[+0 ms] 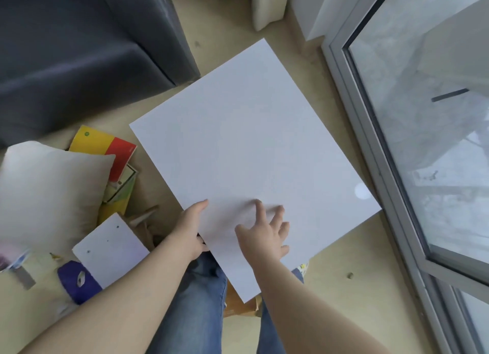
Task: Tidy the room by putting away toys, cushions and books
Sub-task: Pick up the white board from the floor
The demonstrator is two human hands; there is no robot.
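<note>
The beige floor [333,287] was largely untidied: a cushion [50,189] and books [116,152] lay at near left, while the left hand [191,226] gripped a large white board [251,142] and the right hand [264,237] pressed it, fingers [260,211] spread.

Beige floor [330,287]. 10 o'clock: grey sofa [79,49]. 9 o'clock: cream cushion [50,192], corner overlapping books [119,184], yellow-red book [105,144] on top. 8 o'clock: small white panel [111,248], purple object [76,279] touching. 12 o'clock: pale cushion [267,7] on edge. 4 o'clock: tiny scrap [350,275].
</note>
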